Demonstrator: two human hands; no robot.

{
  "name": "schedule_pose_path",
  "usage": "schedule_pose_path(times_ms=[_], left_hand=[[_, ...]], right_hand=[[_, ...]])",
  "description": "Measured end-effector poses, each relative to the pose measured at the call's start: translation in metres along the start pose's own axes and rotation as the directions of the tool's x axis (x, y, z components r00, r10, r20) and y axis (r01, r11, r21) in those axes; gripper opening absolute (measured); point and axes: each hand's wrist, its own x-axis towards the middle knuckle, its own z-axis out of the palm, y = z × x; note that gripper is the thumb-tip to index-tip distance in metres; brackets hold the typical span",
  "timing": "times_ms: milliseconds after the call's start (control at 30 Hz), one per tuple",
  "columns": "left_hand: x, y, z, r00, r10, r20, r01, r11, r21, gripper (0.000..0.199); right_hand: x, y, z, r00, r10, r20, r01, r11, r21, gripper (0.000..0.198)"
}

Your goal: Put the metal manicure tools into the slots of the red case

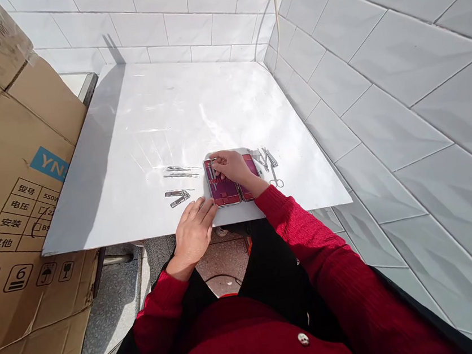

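An open manicure case [226, 195] with a purple-red lining lies near the front edge of the white table. My right hand [231, 166] is over it, thumb and fingers pinched on a slim metal manicure tool at the left half's upper slots; the fingers partly hide it. Other slim tools stand in the elastic loops there. My left hand [194, 227] lies with fingers stretched out, fingertips at the case's lower left corner. Left of the case are thin metal tools [181, 175] and a nail clipper [179, 199]. To its right lie small scissors [276, 182] and more clippers [269, 158].
The white tabletop [194, 108] meets tiled walls [382, 115] at the back and right. A large cardboard box [9, 169] stands along the left side. A thin cable [277, 13] hangs in the far corner. My legs are under the front edge.
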Motion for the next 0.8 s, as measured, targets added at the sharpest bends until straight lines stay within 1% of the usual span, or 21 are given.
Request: schedule_pose_path(times_ms=[100, 167, 300, 433, 567, 700, 800], left_hand=[[0.000, -0.001, 0.001, 1.000, 0.007, -0.012, -0.007, 1.000, -0.013, 0.050], [-0.001, -0.001, 0.001, 1.000, 0.000, -0.011, 0.000, 1.000, -0.028, 0.053], [-0.001, 0.000, 0.001, 1.000, -0.007, -0.010, 0.007, 1.000, -0.027, 0.053], [-0.001, 0.000, 0.000, 1.000, 0.001, -0.015, -0.001, 1.000, -0.001, 0.049], [0.000, 0.001, -0.001, 1.000, 0.010, -0.022, -0.010, 1.000, 0.016, 0.045], [0.000, 0.002, -0.001, 1.000, 0.004, -0.023, -0.004, 1.000, 0.000, 0.046], [0.000, 0.004, -0.001, 1.000, -0.002, -0.026, 0.002, 1.000, -0.021, 0.046]], right_hand=[[-0.002, -0.004, 0.000, 0.999, -0.043, -0.020, 0.040, 0.991, -0.124, 0.031], [-0.004, -0.007, 0.001, 0.996, -0.084, -0.032, 0.075, 0.971, -0.227, 0.028], [-0.007, -0.012, 0.003, 0.986, -0.155, -0.062, 0.120, 0.916, -0.382, 0.031], [-0.012, -0.017, 0.005, 0.989, -0.140, -0.056, 0.097, 0.876, -0.473, 0.035], [-0.016, -0.019, 0.007, 0.990, -0.134, -0.044, 0.091, 0.845, -0.527, 0.038], [-0.020, -0.020, 0.009, 0.989, -0.150, -0.020, 0.110, 0.807, -0.580, 0.039], [-0.024, -0.022, 0.010, 0.990, -0.140, -0.006, 0.103, 0.760, -0.642, 0.039]])
